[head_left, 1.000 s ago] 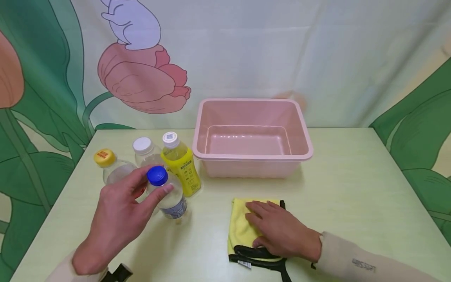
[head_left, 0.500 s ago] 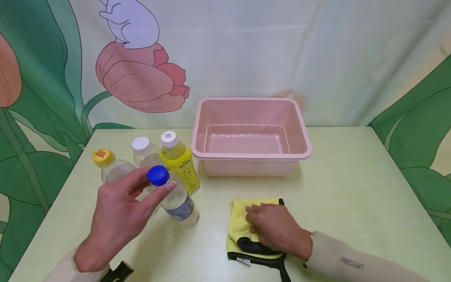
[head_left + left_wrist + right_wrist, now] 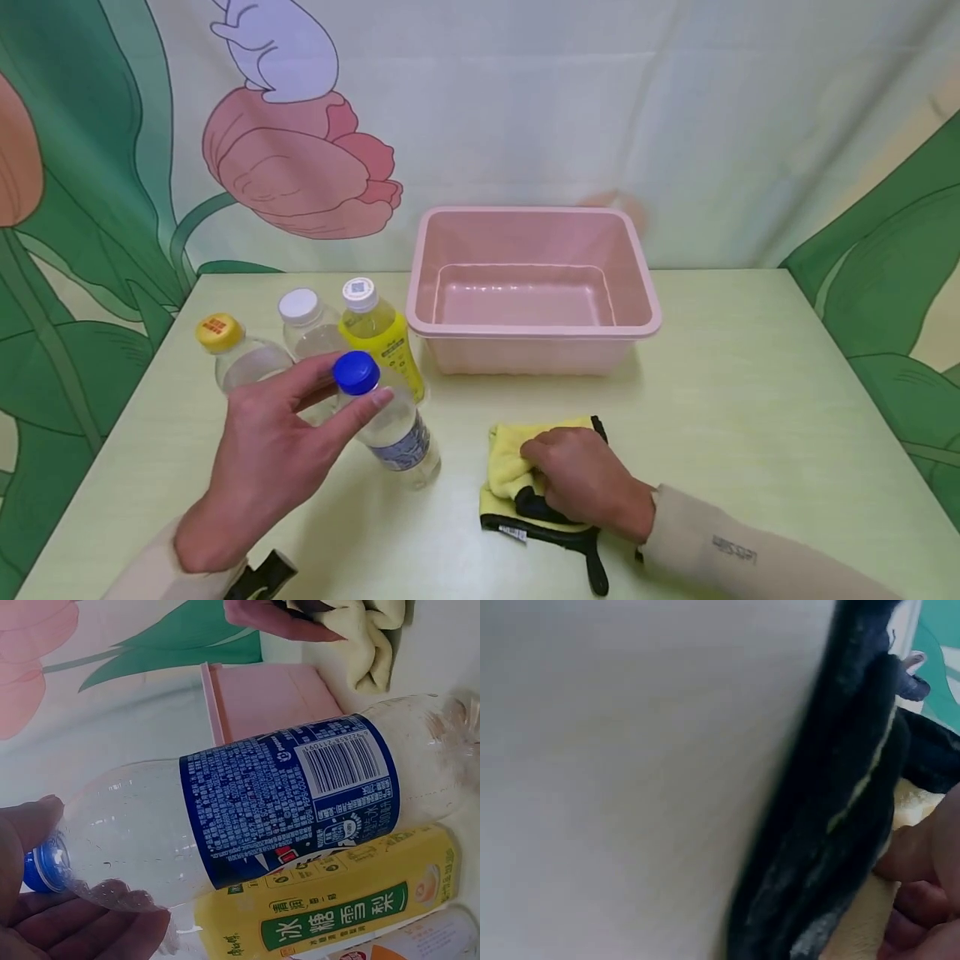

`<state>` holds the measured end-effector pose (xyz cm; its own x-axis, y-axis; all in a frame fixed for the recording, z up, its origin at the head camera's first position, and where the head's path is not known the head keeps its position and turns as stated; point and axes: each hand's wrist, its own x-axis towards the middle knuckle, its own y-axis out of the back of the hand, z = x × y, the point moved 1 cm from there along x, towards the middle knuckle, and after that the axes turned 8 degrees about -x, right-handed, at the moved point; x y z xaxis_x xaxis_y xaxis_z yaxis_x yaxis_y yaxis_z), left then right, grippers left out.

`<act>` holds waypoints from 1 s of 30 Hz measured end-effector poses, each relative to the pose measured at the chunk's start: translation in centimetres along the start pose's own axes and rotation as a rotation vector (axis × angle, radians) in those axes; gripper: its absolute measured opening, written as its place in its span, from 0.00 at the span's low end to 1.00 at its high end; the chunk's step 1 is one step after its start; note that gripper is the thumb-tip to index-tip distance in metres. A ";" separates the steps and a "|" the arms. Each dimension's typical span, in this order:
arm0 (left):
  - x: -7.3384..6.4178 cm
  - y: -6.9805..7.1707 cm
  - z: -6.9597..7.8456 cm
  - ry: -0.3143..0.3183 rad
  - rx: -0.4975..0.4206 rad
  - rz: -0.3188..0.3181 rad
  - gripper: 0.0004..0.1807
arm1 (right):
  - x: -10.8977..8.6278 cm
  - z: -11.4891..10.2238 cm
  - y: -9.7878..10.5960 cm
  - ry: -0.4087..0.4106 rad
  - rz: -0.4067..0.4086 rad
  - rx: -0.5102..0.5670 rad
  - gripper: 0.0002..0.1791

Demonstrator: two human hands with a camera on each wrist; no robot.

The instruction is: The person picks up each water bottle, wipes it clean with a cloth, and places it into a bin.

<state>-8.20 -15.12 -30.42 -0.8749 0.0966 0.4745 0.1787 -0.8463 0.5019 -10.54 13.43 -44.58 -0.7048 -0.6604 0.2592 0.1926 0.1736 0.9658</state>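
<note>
My left hand [image 3: 277,458] grips a clear plastic bottle [image 3: 386,408] round its neck, just under the blue cap [image 3: 356,372]. The bottle leans, its base toward the right. Its blue label [image 3: 289,799] with a barcode shows in the left wrist view. On the table to the right, my right hand [image 3: 588,479] bunches up a folded yellow towel [image 3: 506,467] with black edging, fingers curled into the cloth. In the right wrist view the towel's black edging [image 3: 817,802] lies close, with part of the hand at the right edge.
Behind the left hand stand a yellow-capped bottle [image 3: 251,360], a white-capped clear bottle [image 3: 309,321] and a yellow-labelled bottle [image 3: 378,333]. A pink plastic basin [image 3: 525,354] sits at the back middle of the table [image 3: 750,375], before a printed curtain [image 3: 510,108].
My left hand has moved slightly right with the bottle, whose base has swung right. My right hand's fingers, spread flat on the towel before, have curled and gathered the cloth.
</note>
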 end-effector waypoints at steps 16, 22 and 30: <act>1.4 -2.0 0.4 -0.033 0.001 -0.046 0.22 | -1.1 2.1 2.7 -0.116 0.350 0.316 0.14; 2.2 -2.8 0.5 -0.088 -0.051 -0.058 0.20 | -1.2 2.8 4.6 -0.175 0.454 0.498 0.18; 2.9 -3.3 0.7 -0.122 -0.070 -0.071 0.19 | -1.0 2.9 7.1 -0.194 0.572 0.585 0.18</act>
<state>-11.01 -11.71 -30.22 -0.8226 0.2164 0.5259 0.0830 -0.8692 0.4875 -10.42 17.41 -37.97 -0.7213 -0.2273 0.6543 0.2083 0.8297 0.5179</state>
